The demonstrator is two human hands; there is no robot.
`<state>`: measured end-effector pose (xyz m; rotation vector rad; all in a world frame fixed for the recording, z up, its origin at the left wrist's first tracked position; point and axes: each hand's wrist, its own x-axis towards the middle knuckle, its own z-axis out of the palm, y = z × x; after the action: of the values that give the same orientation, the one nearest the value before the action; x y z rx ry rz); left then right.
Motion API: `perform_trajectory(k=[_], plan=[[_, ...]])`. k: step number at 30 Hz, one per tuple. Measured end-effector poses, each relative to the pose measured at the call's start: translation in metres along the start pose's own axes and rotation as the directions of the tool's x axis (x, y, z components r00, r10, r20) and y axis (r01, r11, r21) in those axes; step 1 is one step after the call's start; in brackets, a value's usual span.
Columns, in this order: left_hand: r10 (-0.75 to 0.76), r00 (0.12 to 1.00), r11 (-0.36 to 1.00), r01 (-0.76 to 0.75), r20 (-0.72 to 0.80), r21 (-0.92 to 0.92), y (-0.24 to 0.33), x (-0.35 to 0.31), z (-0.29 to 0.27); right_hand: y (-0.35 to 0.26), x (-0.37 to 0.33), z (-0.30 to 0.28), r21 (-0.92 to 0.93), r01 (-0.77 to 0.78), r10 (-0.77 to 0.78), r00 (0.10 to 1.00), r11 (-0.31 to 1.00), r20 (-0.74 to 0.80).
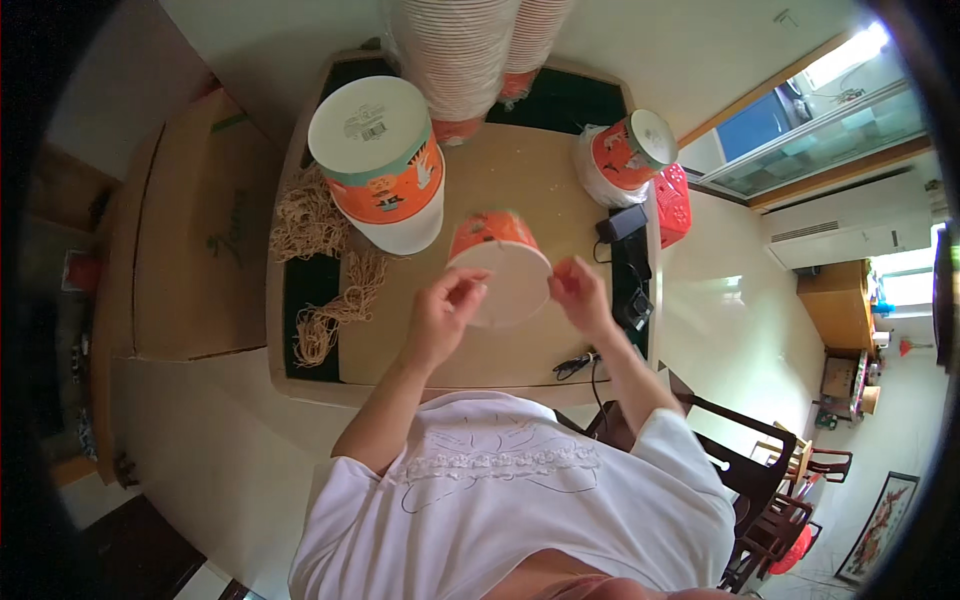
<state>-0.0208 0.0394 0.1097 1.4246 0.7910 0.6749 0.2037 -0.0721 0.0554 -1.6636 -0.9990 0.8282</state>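
Note:
In front of me an orange printed paper bucket [495, 228] is tipped so that its wide white end faces me. My left hand [447, 308] is at the left of its rim, with the thumb and fingers pinched together. At the rim's right side my right hand [582, 297] pinches with bent fingers. Any small thing within either pinch is too fine to make out. Left of the bucket, a larger orange bucket [392, 200] stands upside down, its pale green-edged base upward. Bundles of beige cord [312, 215] lie beside it on the table's left side.
Tall plastic-wrapped stacks of buckets [455, 60] rise at the table's back. At the right stand another orange bucket [620, 160] by clear plastic, a red basket [672, 205] and a black device [628, 222] with cables. A large cardboard box [205, 240] is left of the table.

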Motion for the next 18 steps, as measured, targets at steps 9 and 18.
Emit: perform_trajectory(k=[9, 18], plan=[[0.207, 0.978, 0.912, -0.183, -0.028, 0.367, -0.046, 0.005, -0.009, -0.068, 0.182, -0.091, -0.851, 0.396, -0.462, 0.861, 0.344, 0.214], [-0.035, 0.992, 0.985, 0.054, -0.12, 0.164, -0.102, -0.057, -0.038, -0.057, 0.235, -0.154, -0.992, 0.124, -0.491, 0.865, 0.008, 0.104]])
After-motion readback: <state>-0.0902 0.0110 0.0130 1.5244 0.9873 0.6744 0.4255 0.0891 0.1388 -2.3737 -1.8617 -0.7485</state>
